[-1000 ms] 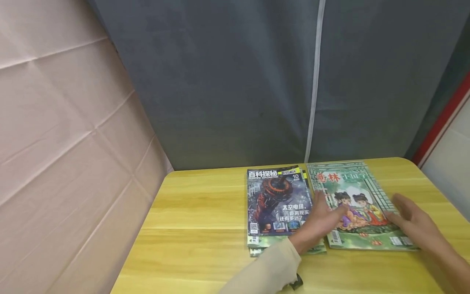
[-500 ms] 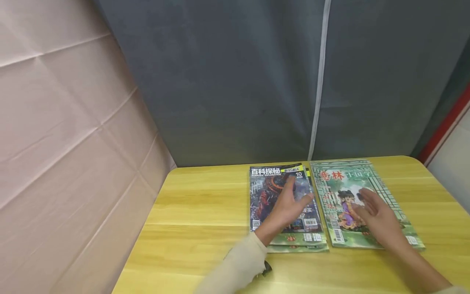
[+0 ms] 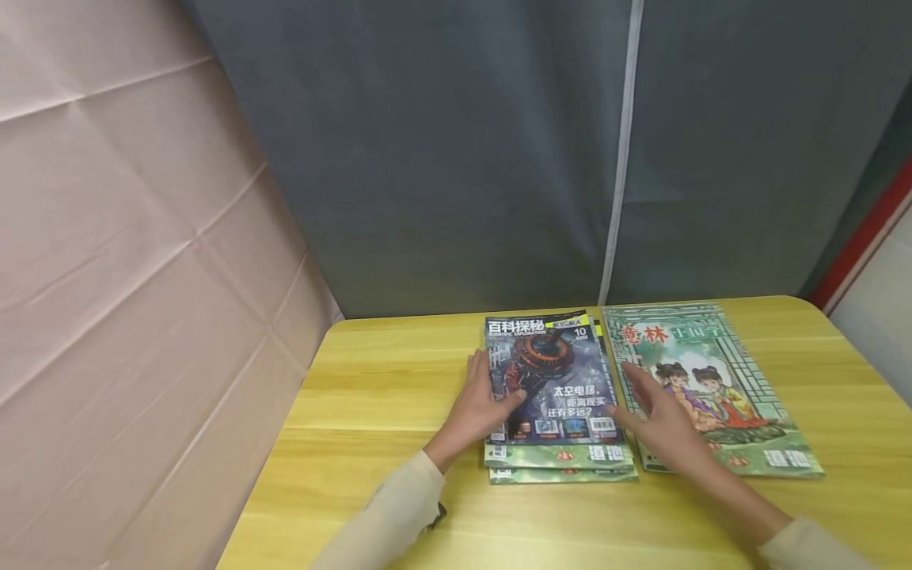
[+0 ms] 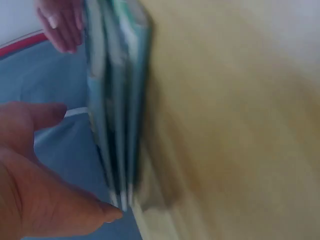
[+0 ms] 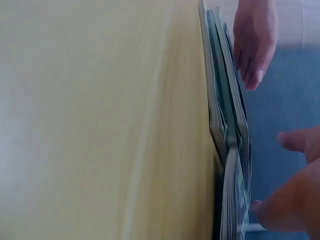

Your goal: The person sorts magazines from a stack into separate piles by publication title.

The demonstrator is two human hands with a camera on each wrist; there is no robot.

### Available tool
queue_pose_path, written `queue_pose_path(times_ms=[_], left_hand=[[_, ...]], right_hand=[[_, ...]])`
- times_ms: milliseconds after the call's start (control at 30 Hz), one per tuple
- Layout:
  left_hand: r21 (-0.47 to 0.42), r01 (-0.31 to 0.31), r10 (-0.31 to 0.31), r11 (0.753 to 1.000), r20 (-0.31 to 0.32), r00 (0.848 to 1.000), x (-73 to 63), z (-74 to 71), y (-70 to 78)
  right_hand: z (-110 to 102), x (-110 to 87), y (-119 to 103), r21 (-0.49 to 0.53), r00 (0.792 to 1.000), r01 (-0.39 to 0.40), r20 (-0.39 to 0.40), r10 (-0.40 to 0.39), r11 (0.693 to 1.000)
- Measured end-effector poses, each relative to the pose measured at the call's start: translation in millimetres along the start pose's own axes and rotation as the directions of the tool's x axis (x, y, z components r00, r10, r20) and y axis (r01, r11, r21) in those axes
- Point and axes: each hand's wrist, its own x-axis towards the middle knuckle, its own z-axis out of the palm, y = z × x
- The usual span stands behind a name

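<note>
A dark Scientific Exploration magazine (image 3: 570, 372) lies on top of green magazines (image 3: 527, 457), forming a slightly uneven stack. My left hand (image 3: 479, 408) is at the stack's left edge, with its thumb over the dark cover. In the left wrist view, the left hand's (image 4: 47, 192) lower fingertip reaches the end of the stacked edges (image 4: 117, 105), while its thumb stands apart. My right hand (image 3: 666, 423) hovers by the stack's right side, fingers spread. It overlaps a green magazine (image 3: 765, 431) with two cartoon children, lying to the right. The right wrist view shows that hand (image 5: 297, 195) beside the magazines' edges (image 5: 217, 85).
The wooden table (image 3: 378, 419) extends left and in front of the magazines. Behind it hangs a dark grey curtain (image 3: 442, 174) with a pale vertical strip. A pinkish cloth wall (image 3: 128, 277) slopes along the left, and a red band (image 3: 865, 237) runs at the right.
My left hand has moved left across the dark magazine to the stack's left edge. My right hand has moved left from the right magazine's far side to the gap between the stacks.
</note>
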Motion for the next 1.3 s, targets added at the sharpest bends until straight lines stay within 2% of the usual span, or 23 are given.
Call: queue_pose_path(times_ms=[133, 200, 333, 400, 600, 800, 867, 1000, 1067, 1133, 1233, 1300], left_hand=[[0.050, 0.035, -0.036, 0.998, 0.019, 0.999, -3.8, -2.9, -11.2], [0.067, 0.047, -0.049, 0.997, 0.032, 0.998, -5.5, -2.5, -13.6], [0.072, 0.031, -0.034, 0.997, 0.042, 0.999, -7.2, -0.6, -14.5], [0.060, 0.024, -0.026, 0.998, 0.040, 0.999, -7.4, 0.3, -13.8], [0.042, 0.013, -0.014, 0.999, 0.014, 1.000, -9.1, 1.9, -10.1], [-0.013, -0.054, 0.054, 0.998, -0.015, 0.998, -13.2, 8.0, -7.7], [-0.041, -0.073, 0.072, 0.997, -0.027, 0.997, -14.0, 10.1, -6.1], [-0.129, -0.065, 0.059, 0.989, -0.050, 0.997, -15.1, 13.8, -0.1], [-0.202, -0.049, 0.040, 0.978, -0.047, 0.998, -15.6, 15.4, 4.9], [-0.297, -0.026, 0.017, 0.955, -0.034, 0.999, -16.2, 17.5, 10.1], [-0.431, 0.001, -0.013, 0.902, -0.024, 1.000, -16.1, 20.6, 15.3], [-0.517, 0.019, -0.038, 0.856, -0.025, 0.999, -14.7, 22.6, 15.8]], right_hand=[[14.6, 5.1, -6.5, 0.025, 1.000, 0.004, 0.025, -0.004, 1.000], [20.4, 6.2, -9.1, -0.015, 1.000, -0.006, 0.021, 0.007, 1.000], [28.5, 7.4, -13.7, -0.111, 0.999, -0.034, 0.002, 0.034, 0.993], [31.0, 7.9, -15.0, -0.115, 0.999, -0.040, 0.008, 0.042, 0.993], [34.3, 9.2, -16.9, -0.042, 0.990, -0.136, 0.041, 0.138, 0.990], [36.5, 9.7, -15.3, 0.053, 0.979, -0.201, 0.033, 0.199, 0.978], [36.6, 10.5, -15.2, 0.078, 0.977, -0.213, 0.024, 0.212, 0.974], [34.6, 12.8, -15.8, 0.176, 0.970, -0.240, 0.017, 0.241, 0.955], [32.2, 13.9, -15.9, 0.244, 0.966, -0.256, 0.030, 0.257, 0.935], [29.6, 14.4, -16.1, 0.304, 0.961, -0.275, 0.049, 0.274, 0.912], [25.9, 15.2, -16.6, 0.341, 0.956, -0.290, 0.062, 0.286, 0.894], [24.8, 15.2, -17.7, 0.361, 0.952, -0.300, 0.056, 0.301, 0.883]])
